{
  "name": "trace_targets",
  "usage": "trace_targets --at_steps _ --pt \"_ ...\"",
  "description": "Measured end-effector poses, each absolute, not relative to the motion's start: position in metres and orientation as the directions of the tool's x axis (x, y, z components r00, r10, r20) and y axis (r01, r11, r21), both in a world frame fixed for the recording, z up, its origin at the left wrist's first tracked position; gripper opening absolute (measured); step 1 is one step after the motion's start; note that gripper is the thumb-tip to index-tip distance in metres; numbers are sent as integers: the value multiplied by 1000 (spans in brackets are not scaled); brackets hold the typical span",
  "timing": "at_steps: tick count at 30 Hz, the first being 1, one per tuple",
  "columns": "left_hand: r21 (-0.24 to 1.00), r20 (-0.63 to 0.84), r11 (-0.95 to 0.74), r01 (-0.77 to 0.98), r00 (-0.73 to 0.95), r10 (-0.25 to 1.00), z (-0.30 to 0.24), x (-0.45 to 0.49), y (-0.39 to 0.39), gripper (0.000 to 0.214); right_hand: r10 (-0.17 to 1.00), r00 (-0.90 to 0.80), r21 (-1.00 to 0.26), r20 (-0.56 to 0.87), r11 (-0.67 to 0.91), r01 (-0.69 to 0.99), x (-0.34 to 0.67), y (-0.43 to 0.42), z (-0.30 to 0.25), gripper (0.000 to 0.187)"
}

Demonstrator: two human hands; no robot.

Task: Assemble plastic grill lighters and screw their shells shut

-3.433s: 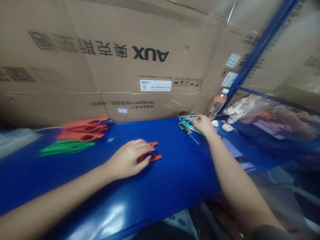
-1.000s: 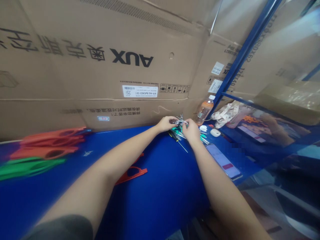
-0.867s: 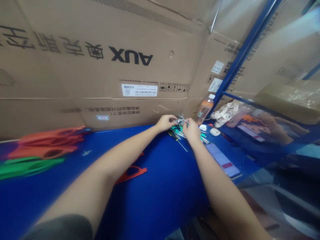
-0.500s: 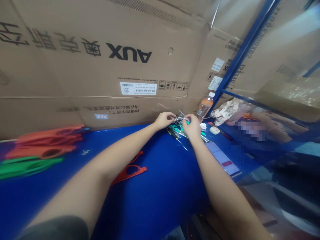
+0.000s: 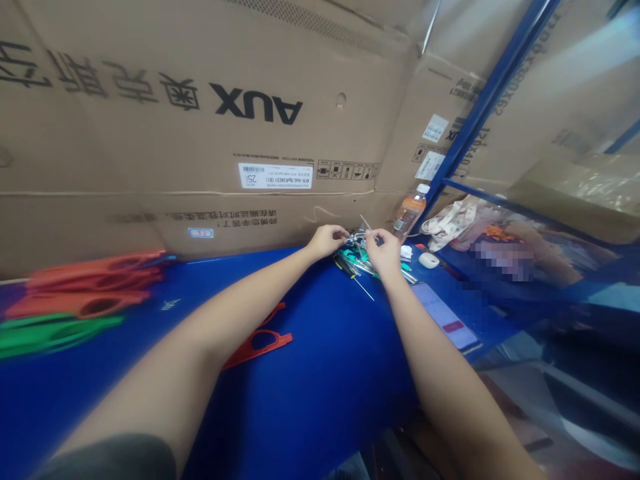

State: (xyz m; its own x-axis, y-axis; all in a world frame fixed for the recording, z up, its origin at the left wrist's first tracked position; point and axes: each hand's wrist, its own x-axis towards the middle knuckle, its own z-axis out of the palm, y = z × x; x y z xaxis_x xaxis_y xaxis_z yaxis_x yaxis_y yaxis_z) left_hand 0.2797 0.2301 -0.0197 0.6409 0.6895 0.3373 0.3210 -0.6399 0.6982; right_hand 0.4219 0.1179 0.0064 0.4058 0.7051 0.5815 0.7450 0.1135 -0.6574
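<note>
Silvery thin pieces (image 5: 356, 239) sit above the green pile (image 5: 359, 261); the right hand (image 5: 385, 251) pinches a pale rod (image 5: 364, 221). What the left hand (image 5: 327, 242) holds, I cannot tell. Separating seems the step, next needing gentle pulling.

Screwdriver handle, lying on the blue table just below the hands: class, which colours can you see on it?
Black and yellow; the screwdriver handle shows in the head view.

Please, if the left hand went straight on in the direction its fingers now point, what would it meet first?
Most likely the small silvery pieces right at the fingertips of the left hand; beyond them in that line comes the right hand. Depth is unclear from this single view.
</note>
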Motion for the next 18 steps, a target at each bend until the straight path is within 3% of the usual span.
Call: trace_targets --at_steps 18 --pt "415 480 -801 430 645 595 -7 274 210 31 626 500 -676 599 61 734 427 116 7 30"
